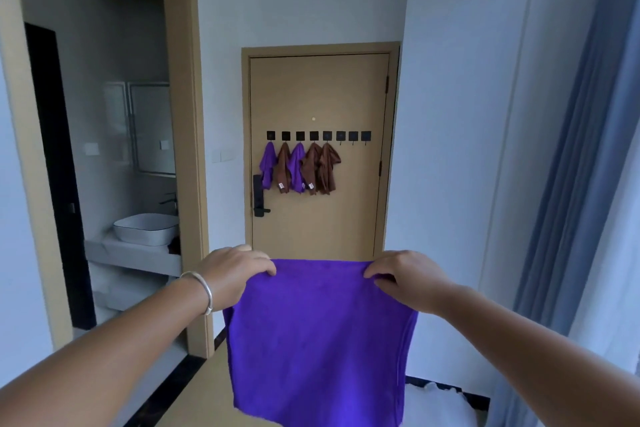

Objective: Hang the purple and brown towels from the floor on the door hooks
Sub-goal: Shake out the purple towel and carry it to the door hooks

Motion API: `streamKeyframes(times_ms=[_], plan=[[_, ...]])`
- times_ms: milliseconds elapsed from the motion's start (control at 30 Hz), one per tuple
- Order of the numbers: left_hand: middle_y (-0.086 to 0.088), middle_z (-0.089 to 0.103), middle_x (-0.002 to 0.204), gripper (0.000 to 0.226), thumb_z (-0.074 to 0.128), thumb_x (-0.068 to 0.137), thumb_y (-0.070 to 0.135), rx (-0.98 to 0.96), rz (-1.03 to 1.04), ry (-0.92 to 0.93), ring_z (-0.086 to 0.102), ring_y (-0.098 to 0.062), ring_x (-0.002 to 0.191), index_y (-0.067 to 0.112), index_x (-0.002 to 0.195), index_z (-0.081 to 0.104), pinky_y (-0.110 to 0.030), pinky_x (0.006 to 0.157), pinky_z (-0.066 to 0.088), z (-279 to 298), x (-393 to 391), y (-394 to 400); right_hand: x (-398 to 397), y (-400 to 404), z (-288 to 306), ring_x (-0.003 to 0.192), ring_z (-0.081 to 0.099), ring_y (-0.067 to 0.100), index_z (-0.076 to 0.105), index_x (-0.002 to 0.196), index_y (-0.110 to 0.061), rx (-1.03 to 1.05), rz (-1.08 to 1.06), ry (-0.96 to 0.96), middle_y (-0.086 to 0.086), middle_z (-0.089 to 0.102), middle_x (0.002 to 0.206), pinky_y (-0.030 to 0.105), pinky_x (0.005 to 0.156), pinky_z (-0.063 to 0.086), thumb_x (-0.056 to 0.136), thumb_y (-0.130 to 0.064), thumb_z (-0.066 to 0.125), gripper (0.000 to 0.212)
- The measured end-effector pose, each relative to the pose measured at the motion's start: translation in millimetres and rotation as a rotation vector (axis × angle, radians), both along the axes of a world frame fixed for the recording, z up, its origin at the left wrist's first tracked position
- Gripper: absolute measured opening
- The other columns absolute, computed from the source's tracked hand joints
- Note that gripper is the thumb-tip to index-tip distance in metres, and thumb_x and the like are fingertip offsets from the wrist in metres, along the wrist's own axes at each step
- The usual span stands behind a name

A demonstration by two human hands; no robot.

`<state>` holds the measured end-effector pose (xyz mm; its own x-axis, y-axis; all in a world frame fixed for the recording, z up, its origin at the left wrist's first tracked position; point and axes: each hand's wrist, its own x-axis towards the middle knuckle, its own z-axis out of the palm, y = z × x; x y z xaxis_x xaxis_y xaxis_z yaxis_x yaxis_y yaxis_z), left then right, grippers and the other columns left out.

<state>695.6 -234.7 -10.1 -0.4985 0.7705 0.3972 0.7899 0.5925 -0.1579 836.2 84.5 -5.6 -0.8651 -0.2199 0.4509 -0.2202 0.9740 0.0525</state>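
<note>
Fingers (268, 270) of left hand (230, 276) curled over top edge of purple towel (317, 333), pinching one upper corner; right hand (403, 276) pinching the other. Held spread and taut between both hands, well apart from door (318, 225): likely to flatten the cloth and find an edge or loop for hooking. Towel: soft, matte, fine-napped fabric, roughly square, hanging free with slight folds at side edges. Silver bangle (204, 291) on left wrist.

Ahead, row of eight square black hooks (352, 136) across door. Five leftmost occupied: purple, brown, purple, brown, brown, each bunched and draped to a point. Three rightmost bare. Judged next target: sixth hook.
</note>
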Motion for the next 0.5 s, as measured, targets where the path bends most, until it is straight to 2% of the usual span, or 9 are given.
streamKeyframes(times_ms=[67,167,233,300,367,500], plan=[[0.022,0.055,0.118,0.058,0.041,0.081,-0.004,0.025,0.016,0.021,0.046,-0.008,0.102,0.04,0.117,0.054,-0.022,0.088,0.039,10,-21,5,-22,1,7,0.1,0.057,0.006,0.066,0.111,-0.033,-0.006,-0.017,0.03,-0.017,0.063,0.114,0.008,0.074,0.031,0.094,-0.022,0.051,0.026],[0.022,0.059,0.112,0.029,0.053,0.087,0.022,0.03,0.029,0.057,0.049,-0.007,0.1,0.038,0.111,0.06,-0.025,0.089,0.04,23,-54,16,-56,6,16,0.101,0.057,0.009,0.067,0.11,-0.031,0.02,-0.028,0.093,-0.015,0.064,0.114,0.016,0.078,0.039,0.096,-0.016,0.047,0.029],[0.02,0.06,0.11,0.02,0.056,0.09,0.031,0.041,0.064,0.032,0.053,-0.008,0.1,0.037,0.108,0.062,-0.027,0.088,0.044,30,-78,27,-79,10,20,0.091,0.053,0.012,0.069,0.107,-0.03,0.061,-0.037,0.162,-0.014,0.067,0.109,0.021,0.073,0.041,0.096,-0.011,0.048,0.031],[0.017,0.061,0.107,0.018,0.054,0.092,0.026,0.066,0.098,0.005,0.056,-0.01,0.098,0.034,0.106,0.063,-0.028,0.085,0.046,33,-102,41,-105,19,23,0.083,0.043,0.01,0.072,0.102,-0.029,0.073,-0.049,0.238,-0.014,0.07,0.103,0.023,0.069,0.039,0.093,-0.007,0.054,0.031],[0.016,0.061,0.104,0.019,0.053,0.093,0.021,0.079,0.115,0.028,0.058,-0.012,0.095,0.034,0.102,0.064,-0.028,0.081,0.047,34,-126,57,-134,33,23,0.085,0.039,0.007,0.072,0.101,-0.03,0.076,-0.053,0.266,-0.014,0.07,0.102,0.022,0.072,0.036,0.091,-0.004,0.056,0.032],[0.016,0.059,0.101,0.021,0.051,0.093,0.016,0.075,0.126,0.078,0.057,-0.012,0.092,0.034,0.098,0.061,-0.027,0.077,0.047,39,-175,91,-192,73,28,0.095,0.048,0.008,0.068,0.109,-0.032,0.119,-0.025,0.226,-0.014,0.066,0.112,0.019,0.077,0.04,0.093,-0.004,0.051,0.036]])
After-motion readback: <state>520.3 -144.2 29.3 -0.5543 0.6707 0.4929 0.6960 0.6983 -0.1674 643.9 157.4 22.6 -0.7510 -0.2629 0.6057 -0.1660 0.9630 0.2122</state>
